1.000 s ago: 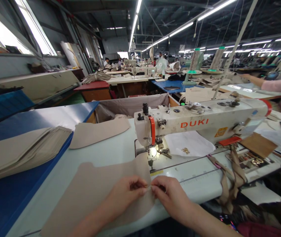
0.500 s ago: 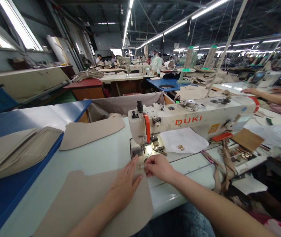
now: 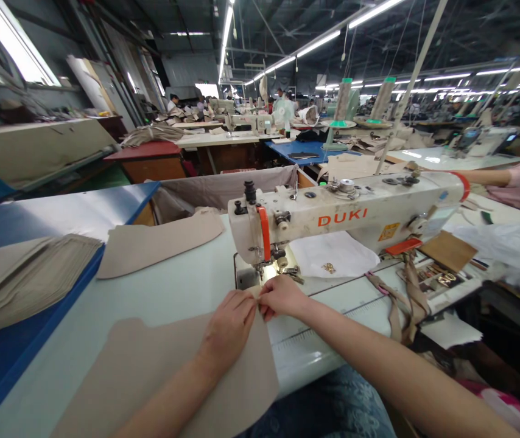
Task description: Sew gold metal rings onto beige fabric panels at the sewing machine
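A large beige fabric panel (image 3: 164,359) lies on the pale table in front of the sewing machine (image 3: 333,213), its upper right corner near the needle. On that corner rests my left hand (image 3: 228,325), fingers bent and closed together at the panel's edge. My right hand (image 3: 282,297) meets it there, thumb and fingers pinched just in front of the presser foot. What the right fingers hold is small and hidden behind them. Both sets of fingertips nearly touch.
Another beige panel (image 3: 159,240) lies beyond, left of the needle. Stacked panels (image 3: 36,274) sit on a blue surface. White cloth (image 3: 333,255) carries small gold-coloured metal pieces (image 3: 329,267). Fabric strips (image 3: 408,298) hang over the table's edge. A co-worker's arm (image 3: 488,177) reaches in from the right.
My left hand has gone from lying flat with fingers stretched to bent, closed fingers beside my right hand. The small metal-looking piece seen between the hands is now covered. The view has shifted slightly.
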A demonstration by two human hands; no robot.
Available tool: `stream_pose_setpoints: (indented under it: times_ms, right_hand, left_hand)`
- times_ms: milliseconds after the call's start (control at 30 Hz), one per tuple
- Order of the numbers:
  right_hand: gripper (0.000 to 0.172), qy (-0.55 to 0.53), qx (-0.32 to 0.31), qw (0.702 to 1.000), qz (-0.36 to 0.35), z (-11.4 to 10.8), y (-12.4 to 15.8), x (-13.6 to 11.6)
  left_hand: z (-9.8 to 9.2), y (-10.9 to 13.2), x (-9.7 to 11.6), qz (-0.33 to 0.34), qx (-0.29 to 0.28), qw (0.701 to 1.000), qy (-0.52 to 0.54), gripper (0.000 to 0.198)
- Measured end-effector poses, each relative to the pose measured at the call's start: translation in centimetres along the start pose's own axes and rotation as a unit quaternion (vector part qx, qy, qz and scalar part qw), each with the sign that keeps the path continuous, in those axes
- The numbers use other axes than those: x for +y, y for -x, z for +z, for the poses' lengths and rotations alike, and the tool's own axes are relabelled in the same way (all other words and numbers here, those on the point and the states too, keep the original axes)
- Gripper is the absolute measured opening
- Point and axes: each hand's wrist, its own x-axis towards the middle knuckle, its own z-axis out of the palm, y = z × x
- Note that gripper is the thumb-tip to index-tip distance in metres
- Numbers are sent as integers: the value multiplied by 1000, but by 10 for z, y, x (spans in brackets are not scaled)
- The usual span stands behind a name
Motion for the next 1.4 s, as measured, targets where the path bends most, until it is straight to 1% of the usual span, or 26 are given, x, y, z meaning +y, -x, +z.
stream_pose_setpoints:
  times_ms: [200,333,467,567,600,633,667,700,767,800,867,967,1033,1167,1333,1400]
  right_hand:
    - [23,32,-8,999,-2,-2,-3,-1]
    - [21,68,-1,997,-20,-5,-4,0]
    - [17,125,43,988,-81,-9,1,6]
    - [13,175,87,970,-145,-11,17,17]
    - [14,210,92,956,-180,-12,24,23]
    - [14,255,89,936,-224,-12,32,29]
    - [16,319,77,901,-283,-13,41,35]
    - [17,379,63,858,-341,-14,49,41]
    - [18,465,34,774,-429,-17,62,49]
    - [19,486,22,747,-453,-20,68,51]
    - [22,518,0,709,-478,-26,75,51]
    - [24,552,-17,674,-491,-34,76,47]
    - [23,559,-14,663,-498,-36,73,46]
    - [20,558,-10,643,-524,-32,65,48]
    - [20,551,-57,603,-574,-34,67,49]
    - [20,544,-70,595,-587,-35,71,50]
  left_hand:
    - [2,-2,2,7,20,1000,2,25]
    - [3,-4,1,5,17,1000,-3,24]
    - [4,-6,0,-4,2,1000,-9,22]
    - [3,-6,0,-1,5,1000,0,20]
    - [2,-7,0,1,9,1000,6,19]
    - [2,-7,0,2,10,1000,12,18]
    - [2,-6,0,2,10,1000,16,18]
    - [2,-6,0,2,10,1000,18,18]
    - [2,-6,0,1,10,1000,20,18]
    - [2,-6,0,0,11,1000,21,18]
    - [2,-6,0,-5,14,1000,26,18]
    - [2,-8,1,-10,19,999,34,18]
    - [1,-9,2,-9,19,999,37,19]
    - [-1,-11,4,-10,20,999,41,19]
    - [-2,-11,4,-12,23,999,38,19]
    - [-1,-11,4,-15,23,999,37,19]
